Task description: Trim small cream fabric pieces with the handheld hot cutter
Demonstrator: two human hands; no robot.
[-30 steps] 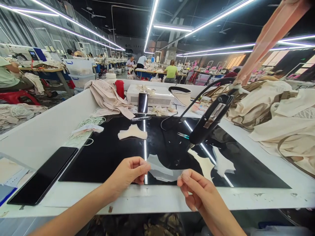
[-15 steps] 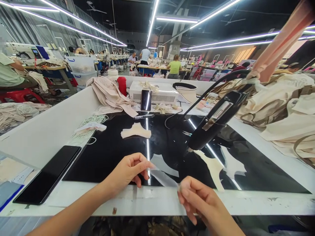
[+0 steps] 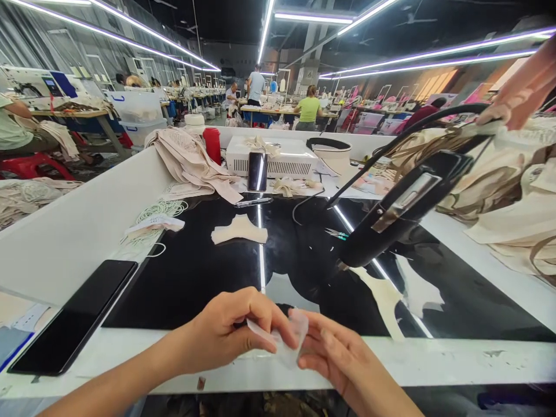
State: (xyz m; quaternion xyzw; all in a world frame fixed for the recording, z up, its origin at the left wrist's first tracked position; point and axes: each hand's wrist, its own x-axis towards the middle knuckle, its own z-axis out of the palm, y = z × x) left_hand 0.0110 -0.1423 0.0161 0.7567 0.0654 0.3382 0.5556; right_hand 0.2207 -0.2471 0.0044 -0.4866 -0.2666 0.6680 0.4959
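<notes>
My left hand [image 3: 237, 327] is closed on a small, crumpled translucent white sheet [image 3: 292, 346], gripping it between thumb and fingers above the table's front edge. From the other side, my right hand [image 3: 341, 353] pinches the same sheet; the two hands almost touch. Behind them a cut translucent piece [image 3: 289, 289] lies flat on the black mat [image 3: 174, 289]. Farther back sits a small cream curved fabric piece [image 3: 240, 230]. Right of my hands, a cream fabric piece [image 3: 384, 295] and a whitish cut piece [image 3: 419, 286] lie on the mat.
A black corded tool [image 3: 403, 208] hangs slanted over the mat's right side from a pink cloth. Small scissors [image 3: 336, 234] lie beside it. At left are a black phone [image 3: 73, 315] and green cord [image 3: 158, 213]. Fabric heaps [image 3: 512, 202] fill the right. Other people work behind.
My hands have come together, and the sheet that was stretched between them is now bunched. The view has shifted slightly, and the hanging tool appears farther right.
</notes>
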